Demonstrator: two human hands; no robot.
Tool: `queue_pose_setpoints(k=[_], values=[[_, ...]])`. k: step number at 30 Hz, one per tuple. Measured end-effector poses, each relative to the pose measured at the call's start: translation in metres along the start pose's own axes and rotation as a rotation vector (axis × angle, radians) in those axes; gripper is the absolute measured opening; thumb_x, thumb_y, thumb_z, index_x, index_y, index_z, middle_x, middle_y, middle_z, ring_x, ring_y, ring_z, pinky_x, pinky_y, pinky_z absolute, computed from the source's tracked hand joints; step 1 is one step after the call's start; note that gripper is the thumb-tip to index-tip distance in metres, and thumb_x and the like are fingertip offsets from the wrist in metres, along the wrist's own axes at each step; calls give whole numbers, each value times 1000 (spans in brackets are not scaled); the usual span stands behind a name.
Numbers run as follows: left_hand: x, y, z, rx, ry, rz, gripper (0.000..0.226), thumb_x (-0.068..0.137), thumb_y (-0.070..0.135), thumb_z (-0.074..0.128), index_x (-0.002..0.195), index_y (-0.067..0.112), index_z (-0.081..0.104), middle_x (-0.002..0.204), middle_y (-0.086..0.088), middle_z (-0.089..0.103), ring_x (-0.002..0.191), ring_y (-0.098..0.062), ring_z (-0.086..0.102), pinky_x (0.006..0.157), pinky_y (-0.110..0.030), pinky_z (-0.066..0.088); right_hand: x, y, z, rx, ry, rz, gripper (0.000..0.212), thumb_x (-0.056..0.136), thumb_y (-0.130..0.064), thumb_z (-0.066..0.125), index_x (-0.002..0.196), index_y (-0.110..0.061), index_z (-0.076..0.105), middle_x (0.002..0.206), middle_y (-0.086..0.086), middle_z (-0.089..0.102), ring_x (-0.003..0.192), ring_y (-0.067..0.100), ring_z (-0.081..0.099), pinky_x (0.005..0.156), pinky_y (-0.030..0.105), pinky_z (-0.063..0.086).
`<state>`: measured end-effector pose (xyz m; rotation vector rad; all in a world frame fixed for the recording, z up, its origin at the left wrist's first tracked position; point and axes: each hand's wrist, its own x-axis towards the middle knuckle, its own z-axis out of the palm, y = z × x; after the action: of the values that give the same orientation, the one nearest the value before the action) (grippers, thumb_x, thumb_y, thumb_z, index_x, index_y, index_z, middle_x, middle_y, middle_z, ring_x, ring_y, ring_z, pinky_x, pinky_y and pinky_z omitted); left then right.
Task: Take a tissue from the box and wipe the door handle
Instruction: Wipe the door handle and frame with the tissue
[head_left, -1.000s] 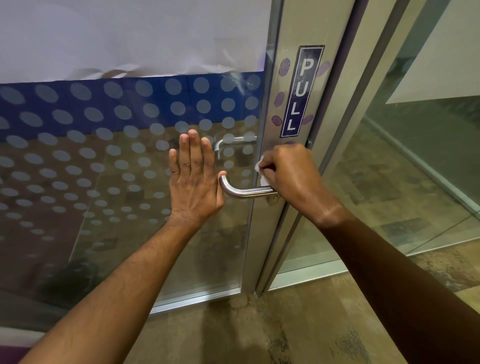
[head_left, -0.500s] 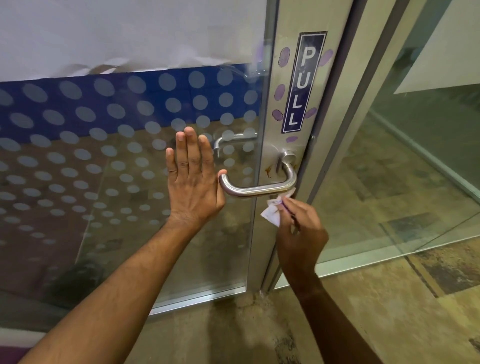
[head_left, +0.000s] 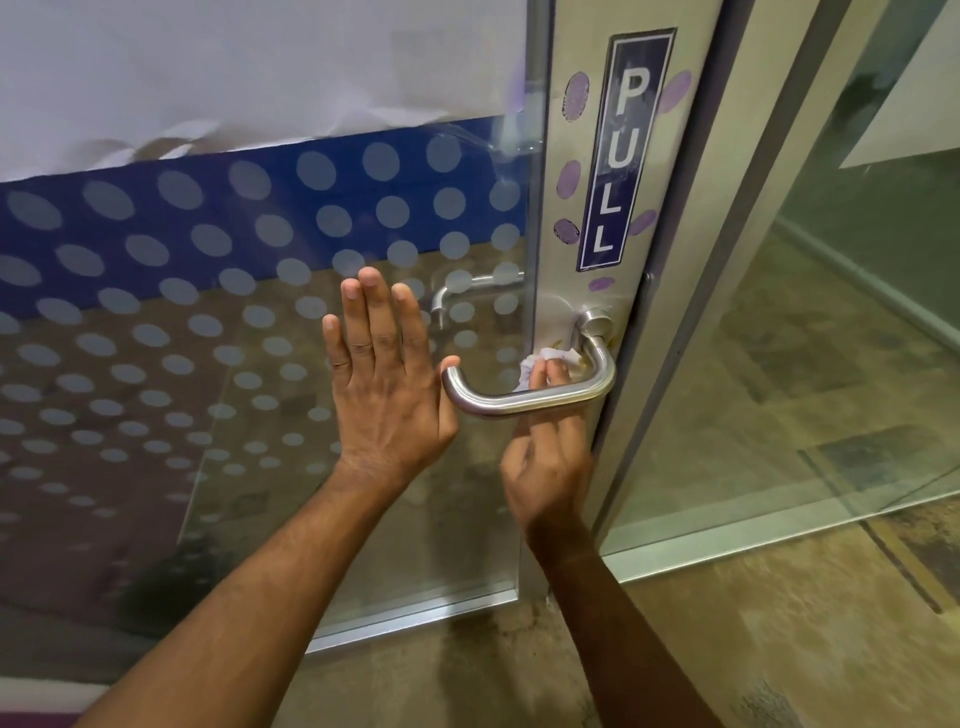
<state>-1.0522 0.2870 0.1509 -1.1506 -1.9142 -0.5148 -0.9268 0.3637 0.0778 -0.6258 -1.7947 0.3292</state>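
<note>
A brushed-steel lever door handle (head_left: 524, 402) juts from the metal stile of a glass door. My right hand (head_left: 545, 462) reaches up from below, its fingers passing behind the lever's bar. It pinches a small crumpled white tissue (head_left: 545, 358) against the stile just left of the handle's round base. My left hand (head_left: 387, 384) lies flat on the glass to the left of the handle, fingers together and pointing up, thumb near the lever's curved end. It holds nothing. No tissue box is in view.
A blue PULL sign (head_left: 626, 150) runs down the stile above the handle. The glass (head_left: 156, 338) carries frosted dots and a blue band. A second handle (head_left: 457, 293) shows through the glass. A fixed glass panel (head_left: 831, 364) stands to the right; stone floor below.
My right hand went from gripping the handle's base from above, down below the lever, then up behind the bar with the tissue. My left hand stayed flat on the glass.
</note>
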Motion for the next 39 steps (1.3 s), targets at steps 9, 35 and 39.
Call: queue_pose_setpoints(k=[9, 35, 39], values=[[0, 1, 1, -15, 8, 7, 97, 95, 42, 46, 149, 12, -29, 154, -4, -41, 145, -22, -32, 120, -42, -17, 21, 0, 1, -249, -235, -185, 75, 85, -17, 46, 149, 3, 13, 154, 21, 14, 148, 30, 0, 121, 41, 6], [0, 1, 0, -30, 22, 7, 95, 95, 44, 44, 150, 13, -27, 155, -4, -39, 146, -23, -31, 120, -42, -17, 17, 6, -20, 28, -53, -40, 35, 72, 21, 58, 104, 12, 69, 110, 29, 63, 109, 39, 61, 97, 44, 50], [0, 0, 0, -27, 20, 9, 96, 95, 43, 45, 150, 12, -27, 155, -4, -39, 146, -23, -30, 120, -43, -17, 17, -3, -17, 105, -12, 59, 30, 86, 9, 60, 116, 11, 62, 122, 25, 60, 121, 29, 54, 106, 37, 44]])
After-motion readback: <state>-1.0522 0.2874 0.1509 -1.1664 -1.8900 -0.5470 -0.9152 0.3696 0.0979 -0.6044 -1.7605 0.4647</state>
